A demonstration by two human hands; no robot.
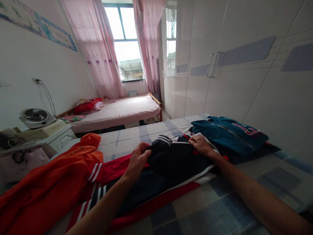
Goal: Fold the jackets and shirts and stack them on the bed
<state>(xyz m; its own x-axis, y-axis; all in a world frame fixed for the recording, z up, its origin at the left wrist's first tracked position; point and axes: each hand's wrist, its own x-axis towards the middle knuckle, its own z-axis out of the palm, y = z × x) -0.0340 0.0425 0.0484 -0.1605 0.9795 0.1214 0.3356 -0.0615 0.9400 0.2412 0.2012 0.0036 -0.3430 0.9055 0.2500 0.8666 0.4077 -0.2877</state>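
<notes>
A dark navy jacket (171, 160) with white piping and a white-striped cuff lies partly folded on the bed in front of me. My left hand (140, 156) pinches its left side, close to the striped cuff. At the other side of the jacket, my right hand (200, 144) has its fingers closed on the cloth near some red and white trim; its fingertips are partly hidden in the fabric. Underneath are red cloth and a red sleeve (112, 169) with white-striped cuffs. Past my right hand lies a folded teal zip jacket (227, 132) with a letter patch.
Orange clothing (56, 182) lies to the left on the checked bed sheet (195, 209). A small fan (36, 116) stands on a white cabinet at the left. Behind is a second bed (127, 109) under the window, and white wardrobes (234, 81) line the right wall.
</notes>
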